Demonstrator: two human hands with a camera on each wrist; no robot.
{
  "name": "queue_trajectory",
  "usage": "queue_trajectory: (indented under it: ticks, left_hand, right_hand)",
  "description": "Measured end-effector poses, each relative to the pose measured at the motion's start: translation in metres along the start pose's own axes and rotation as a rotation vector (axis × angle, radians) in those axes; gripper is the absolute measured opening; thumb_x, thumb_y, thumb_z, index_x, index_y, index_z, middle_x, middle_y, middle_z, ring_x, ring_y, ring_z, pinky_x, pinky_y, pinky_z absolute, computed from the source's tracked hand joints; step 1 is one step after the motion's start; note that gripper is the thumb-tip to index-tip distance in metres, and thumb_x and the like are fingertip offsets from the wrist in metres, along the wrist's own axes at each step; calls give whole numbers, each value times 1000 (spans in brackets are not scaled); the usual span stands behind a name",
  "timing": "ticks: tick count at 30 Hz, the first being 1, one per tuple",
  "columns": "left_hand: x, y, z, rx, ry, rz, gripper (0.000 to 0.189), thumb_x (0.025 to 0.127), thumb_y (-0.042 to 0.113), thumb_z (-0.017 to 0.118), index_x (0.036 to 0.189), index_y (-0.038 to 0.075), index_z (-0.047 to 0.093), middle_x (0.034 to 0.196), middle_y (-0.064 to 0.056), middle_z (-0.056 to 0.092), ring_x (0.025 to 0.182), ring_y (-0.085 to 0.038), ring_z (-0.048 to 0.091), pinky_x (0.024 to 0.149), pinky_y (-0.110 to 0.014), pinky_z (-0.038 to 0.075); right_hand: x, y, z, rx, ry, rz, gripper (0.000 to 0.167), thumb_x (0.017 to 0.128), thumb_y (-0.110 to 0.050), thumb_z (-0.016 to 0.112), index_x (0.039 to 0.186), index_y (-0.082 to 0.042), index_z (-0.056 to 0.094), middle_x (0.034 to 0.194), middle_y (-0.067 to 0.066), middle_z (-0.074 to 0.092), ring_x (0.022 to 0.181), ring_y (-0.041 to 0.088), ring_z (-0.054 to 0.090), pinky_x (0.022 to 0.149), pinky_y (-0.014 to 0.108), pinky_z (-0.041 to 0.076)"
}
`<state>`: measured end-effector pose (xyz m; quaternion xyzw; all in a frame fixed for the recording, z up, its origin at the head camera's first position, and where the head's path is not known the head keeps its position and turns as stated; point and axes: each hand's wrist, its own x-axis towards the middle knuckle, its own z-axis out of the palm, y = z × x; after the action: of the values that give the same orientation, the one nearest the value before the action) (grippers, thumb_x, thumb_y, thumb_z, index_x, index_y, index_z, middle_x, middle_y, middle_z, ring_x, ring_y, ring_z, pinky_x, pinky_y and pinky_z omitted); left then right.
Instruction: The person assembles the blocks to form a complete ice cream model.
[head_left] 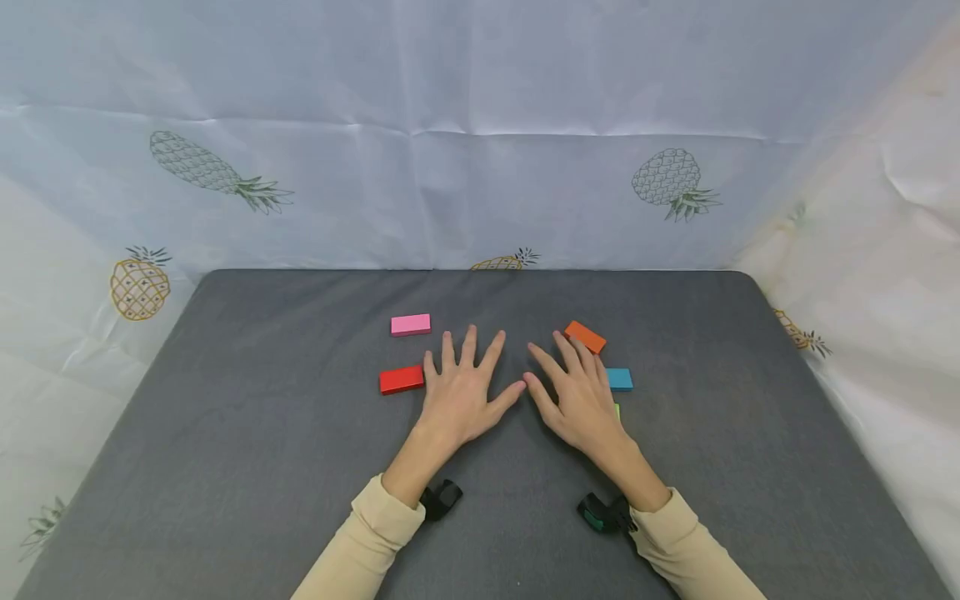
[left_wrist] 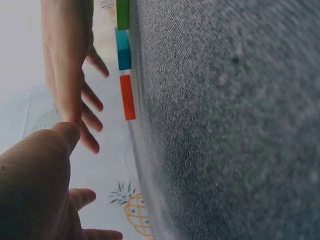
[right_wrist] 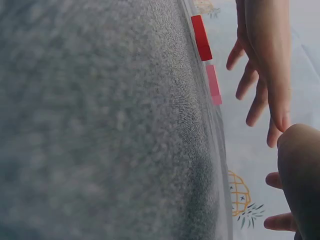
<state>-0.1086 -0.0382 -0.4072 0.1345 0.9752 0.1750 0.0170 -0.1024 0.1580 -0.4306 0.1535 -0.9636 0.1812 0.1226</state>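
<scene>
Both hands hover over a grey cloth-covered table with fingers spread, holding nothing. My left hand (head_left: 457,400) is just right of a red block (head_left: 401,380); a pink block (head_left: 410,325) lies farther back. My right hand (head_left: 579,402) is above the right-hand group: an orange block (head_left: 585,337) near its fingertips, a blue block (head_left: 619,380) partly covered, and a green block (head_left: 617,412) almost wholly hidden under it. In the left wrist view the green block (left_wrist: 122,15), blue block (left_wrist: 123,49) and orange block (left_wrist: 127,97) stand in a row. The thumb tips meet or nearly meet.
Black wrist cameras sit at the left wrist (head_left: 442,500) and the right wrist (head_left: 600,513). Behind the grey table (head_left: 247,467) hangs a pale curtain (head_left: 480,192) printed with pineapples, and similar cloth flanks both sides.
</scene>
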Motion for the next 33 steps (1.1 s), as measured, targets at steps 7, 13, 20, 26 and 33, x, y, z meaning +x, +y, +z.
queue_trajectory:
  ticks: [7, 13, 20, 26, 33]
  left_hand:
    - [2, 0, 3, -50, 63, 107, 66, 98, 46, 63, 156, 21, 42, 152, -17, 51, 141, -42, 48, 110, -65, 41]
    - [8, -1, 8, -276, 121, 214, 52, 95, 29, 72, 141, 10, 59, 121, -14, 67, 105, -30, 66, 85, -48, 56]
    - [20, -1, 17, -520, 30, 270, 46, 95, 20, 72, 136, 4, 61, 103, -12, 71, 84, -19, 67, 76, -31, 55]
    - [27, 5, 25, -605, 10, 309, 45, 95, 17, 71, 136, 1, 61, 100, -13, 71, 81, -20, 70, 74, -27, 56]
    - [32, 14, 31, -634, 2, 359, 45, 94, 16, 71, 135, 0, 60, 98, -14, 72, 78, -20, 70, 73, -22, 55]
  right_hand:
    - [-6, 1, -1, 32, 137, -3, 45, 95, -41, 70, 132, -15, 69, 140, 20, 60, 127, 43, 56, 97, 63, 48]
    - [-12, 4, -3, 73, 299, -51, 35, 84, -33, 83, 108, -9, 78, 108, 16, 69, 89, 33, 61, 74, 46, 51]
    - [-26, 3, -12, 109, 287, 37, 31, 80, -35, 86, 98, -11, 81, 84, 6, 69, 66, 15, 56, 55, 28, 44]
    - [-33, 1, -20, 181, 250, 86, 29, 79, -32, 87, 97, -10, 81, 67, -4, 63, 56, 3, 51, 51, 22, 41]
    - [-39, 2, -24, 227, 257, 87, 25, 79, -25, 89, 96, -9, 82, 62, -8, 61, 53, -2, 48, 50, 19, 40]
